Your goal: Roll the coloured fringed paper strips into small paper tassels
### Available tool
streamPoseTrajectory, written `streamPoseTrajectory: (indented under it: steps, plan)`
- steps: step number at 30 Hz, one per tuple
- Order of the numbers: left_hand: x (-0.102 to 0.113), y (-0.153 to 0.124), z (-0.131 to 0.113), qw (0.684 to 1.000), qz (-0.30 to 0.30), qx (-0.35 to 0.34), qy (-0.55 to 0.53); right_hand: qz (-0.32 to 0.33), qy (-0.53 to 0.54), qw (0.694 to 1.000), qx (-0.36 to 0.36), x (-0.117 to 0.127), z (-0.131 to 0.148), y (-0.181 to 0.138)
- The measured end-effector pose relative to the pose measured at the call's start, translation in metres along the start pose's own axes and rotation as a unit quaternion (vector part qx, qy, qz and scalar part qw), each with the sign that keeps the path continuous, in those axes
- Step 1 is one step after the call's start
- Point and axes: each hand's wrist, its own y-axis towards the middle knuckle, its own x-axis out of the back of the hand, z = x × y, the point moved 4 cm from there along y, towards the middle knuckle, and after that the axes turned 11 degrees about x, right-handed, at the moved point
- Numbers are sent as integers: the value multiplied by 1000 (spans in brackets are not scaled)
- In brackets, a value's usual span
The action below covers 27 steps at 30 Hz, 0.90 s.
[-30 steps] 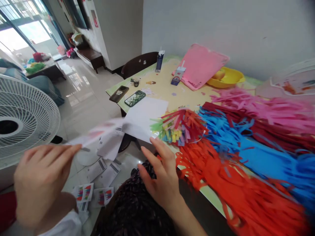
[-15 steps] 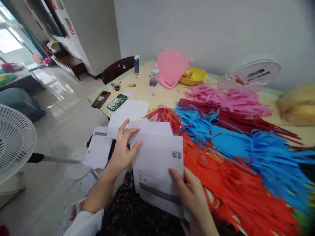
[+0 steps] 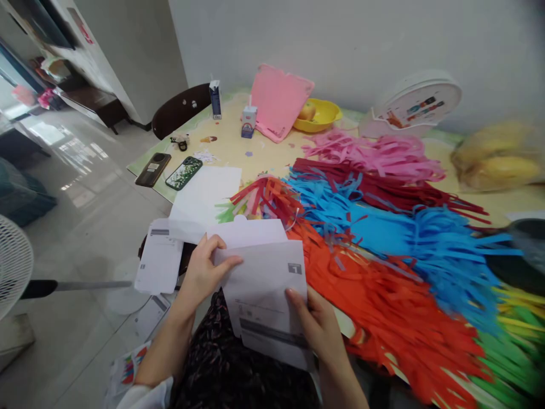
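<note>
A white printed cardboard envelope (image 3: 264, 284), with a dark band and a square bearing a "1", is held over my lap. My left hand (image 3: 208, 264) pinches its upper left edge between thumb and fingers. On its right edge is my right hand (image 3: 317, 321), thumb on the front and fingers behind. The envelope's flap (image 3: 251, 232) stands up above the front panel, with a small round tab on top. Behind it, white paper sheets (image 3: 208, 193) lie on the table edge. More printed white envelopes (image 3: 159, 261) rest in a pile to the left, below table height.
Fringed strips in orange (image 3: 383, 307), blue (image 3: 383, 233), dark red (image 3: 366, 184) and pink (image 3: 374, 159) cover the table's right side. Two phones (image 3: 184, 172), drink cartons (image 3: 248, 120), a pink tablet case (image 3: 281, 102) and a yellow basket (image 3: 326, 116) sit farther back. A fan (image 3: 12, 267) stands left.
The view has shifted to the right, so the table things appear farther left. Both hands keep their hold on the envelope, whose flap and front panel sit at a slightly different angle.
</note>
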Motion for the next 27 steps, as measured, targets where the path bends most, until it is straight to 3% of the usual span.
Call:
streamPoseTrajectory:
  steps: [8,14,17,19,20,23,25,27]
  plan:
    - [-4,5,-6,965,207,46,-152,57,112,992,-17,7,-20,-4]
    - [-1,18,-14,964,231,33,-130,92,120,987,-47,-7,-17,-1]
    - [0,21,-20,981,185,-8,-58,-19,-19,998,49,1,7,6]
    - [-2,18,-29,986,159,-47,10,-113,-153,967,166,9,33,9]
    - [-5,15,-35,984,161,-69,38,-122,-207,943,228,9,46,11]
    - [-18,3,-51,968,204,-124,74,-12,-294,896,331,-2,70,22]
    - [-26,-6,-55,960,221,-163,59,66,-304,896,318,-5,73,34]
    - [-31,-15,-52,960,192,-202,34,100,-291,908,283,0,72,43]
